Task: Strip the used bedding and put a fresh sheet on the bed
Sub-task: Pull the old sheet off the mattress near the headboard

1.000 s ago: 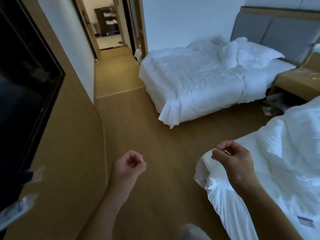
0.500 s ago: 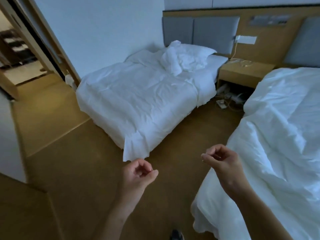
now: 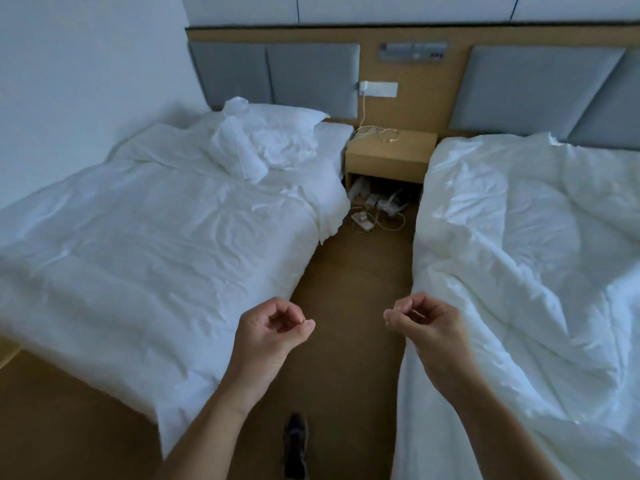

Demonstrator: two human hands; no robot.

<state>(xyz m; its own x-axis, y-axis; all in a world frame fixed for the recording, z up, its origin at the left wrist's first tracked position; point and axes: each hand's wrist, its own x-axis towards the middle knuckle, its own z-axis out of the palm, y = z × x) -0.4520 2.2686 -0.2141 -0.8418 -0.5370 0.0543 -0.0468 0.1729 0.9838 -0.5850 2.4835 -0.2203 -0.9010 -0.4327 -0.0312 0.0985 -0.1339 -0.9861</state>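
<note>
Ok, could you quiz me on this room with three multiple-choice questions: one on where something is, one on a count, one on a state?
1. Where does the nightstand stand?
A) between the left bed and the right bed
B) at the foot of a bed
C) in a doorway

2. How many beds are in view?
A) one
B) two
C) three

3. What are the left hand and the right hand doing?
A) pulling a sheet
B) pressing flat on a pillow
C) holding nothing, fingers curled

Answers:
1 A, a bed lies on either side of it.
2 B, only those two show.
3 C, both are raised and empty.
</note>
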